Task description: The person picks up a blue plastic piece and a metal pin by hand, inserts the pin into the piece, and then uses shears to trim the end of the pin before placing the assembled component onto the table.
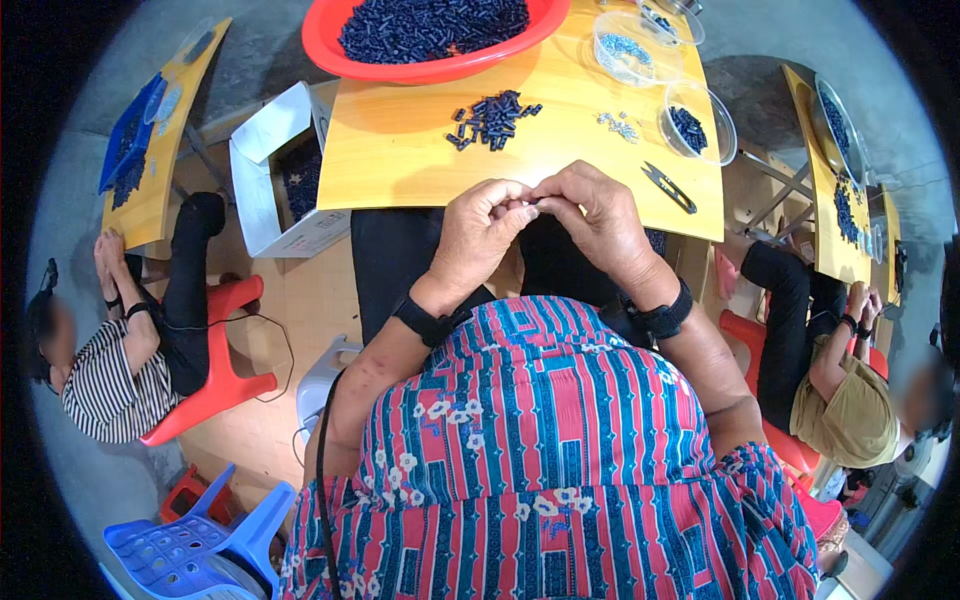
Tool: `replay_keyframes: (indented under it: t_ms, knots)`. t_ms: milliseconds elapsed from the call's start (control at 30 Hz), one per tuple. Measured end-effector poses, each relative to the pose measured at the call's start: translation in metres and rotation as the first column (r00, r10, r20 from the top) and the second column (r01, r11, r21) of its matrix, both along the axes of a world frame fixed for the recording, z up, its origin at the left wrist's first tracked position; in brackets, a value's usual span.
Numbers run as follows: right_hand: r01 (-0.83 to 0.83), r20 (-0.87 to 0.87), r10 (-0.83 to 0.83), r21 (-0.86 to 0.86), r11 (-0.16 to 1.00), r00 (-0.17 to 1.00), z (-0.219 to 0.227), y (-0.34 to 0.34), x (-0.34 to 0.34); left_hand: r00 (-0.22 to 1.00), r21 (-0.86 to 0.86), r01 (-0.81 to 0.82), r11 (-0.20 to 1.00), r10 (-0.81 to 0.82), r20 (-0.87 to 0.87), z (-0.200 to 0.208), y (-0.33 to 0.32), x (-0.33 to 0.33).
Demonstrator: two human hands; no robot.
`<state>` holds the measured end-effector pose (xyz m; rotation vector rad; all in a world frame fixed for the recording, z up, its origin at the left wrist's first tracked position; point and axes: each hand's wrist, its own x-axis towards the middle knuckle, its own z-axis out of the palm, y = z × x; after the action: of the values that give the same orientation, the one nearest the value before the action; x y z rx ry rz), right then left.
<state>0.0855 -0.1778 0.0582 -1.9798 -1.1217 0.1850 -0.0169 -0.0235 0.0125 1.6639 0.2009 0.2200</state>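
Observation:
My left hand [478, 232] and my right hand [596, 222] meet fingertip to fingertip just in front of the near edge of the yellow table [400, 150]. Between the fingertips they pinch one small dark piece [531, 203], mostly hidden. On the table beyond lie a loose pile of small dark blue parts [492, 118] and a few small metal bits [620, 124]. A pair of black thread snips [669, 187] lies to the right of my right hand.
A red basin [330, 52] full of dark blue parts stands at the table's far edge. Clear plastic tubs [698, 122] sit at the right. A white carton [275, 170] stands on the floor left. Two people sit on red stools at side tables, left [120, 350] and right [840, 380]. Blue stool [190, 545] lower left.

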Motion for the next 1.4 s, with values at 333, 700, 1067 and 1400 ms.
replay_keyframes:
  t_ms: [333, 700, 1067, 1400]
  knots:
    - [0.058, 0.017, -0.057, -0.053, 0.997, 0.998, -0.015, 0.005, 0.016, 0.980, 0.425, -0.164, 0.890, 0.097, 0.175, -0.001, 0.005, 0.030]
    - [0.110, -0.544, -0.164, -0.130, 0.985, 0.823, -0.043, -0.005, 0.035, 0.987, 0.602, -0.142, 0.785, 0.070, 0.141, -0.016, -0.002, 0.036]
    - [0.023, -0.710, -0.107, -0.126, 0.992, 0.696, -0.042, -0.003, 0.044, 0.983, 0.589, -0.111, 0.800, -0.001, 0.186, -0.020, 0.002, 0.030]
    - [-0.023, -0.707, -0.103, -0.167, 0.986, 0.700, -0.039, 0.001, 0.045, 0.986, 0.623, -0.105, 0.775, 0.002, 0.165, -0.020, 0.002, 0.030]
